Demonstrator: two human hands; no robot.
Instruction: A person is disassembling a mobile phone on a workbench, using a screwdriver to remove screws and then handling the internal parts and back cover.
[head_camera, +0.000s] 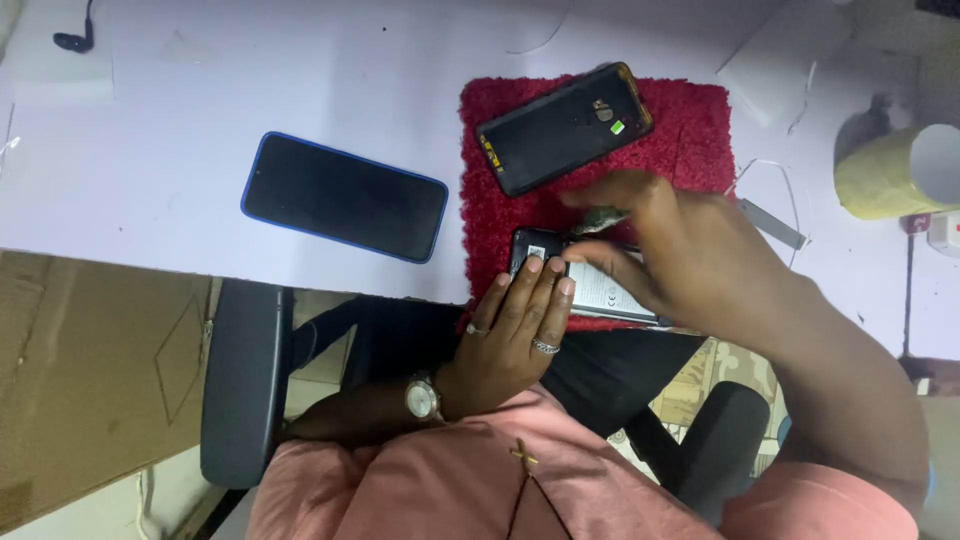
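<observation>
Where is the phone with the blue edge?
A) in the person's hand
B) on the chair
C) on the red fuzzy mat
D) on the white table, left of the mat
D: the blue-edged phone lies flat, screen dark, on the white table, left of the red mat and away from both hands.

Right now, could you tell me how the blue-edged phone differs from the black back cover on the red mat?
The blue-edged phone lies on the bare white table; the black back cover lies on the red mat. The phone shows a plain dark face; the cover has a camera opening. Neither hand touches either.
</observation>
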